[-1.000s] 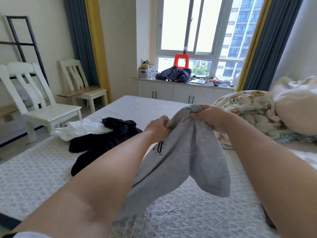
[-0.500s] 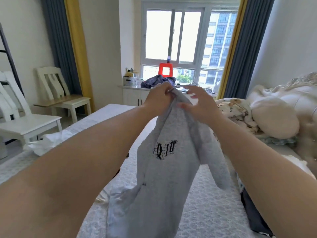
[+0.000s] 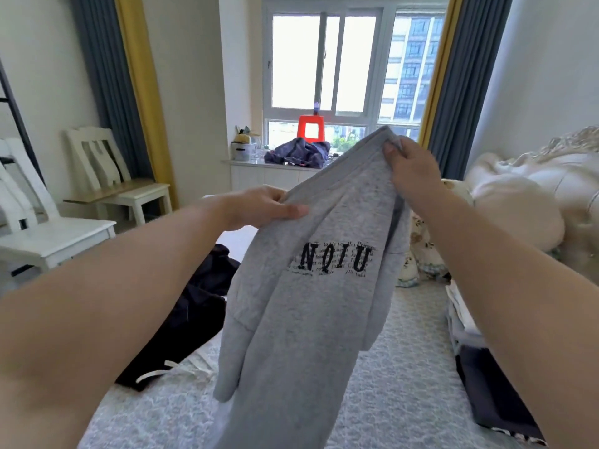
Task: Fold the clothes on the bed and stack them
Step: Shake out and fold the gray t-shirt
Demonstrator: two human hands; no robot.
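A person holds a grey sweatshirt (image 3: 301,319) up in the air above a bed (image 3: 405,377), its dark printed lettering facing the camera. The left hand (image 3: 259,207) grips the top edge on the left, thumb lying across the front of the cloth. The right hand (image 3: 410,166), higher and further right, pinches the top corner with curled fingers. A black garment (image 3: 191,309) lies crumpled on the bed to the left, and folded clothes (image 3: 479,367) sit at the near right edge.
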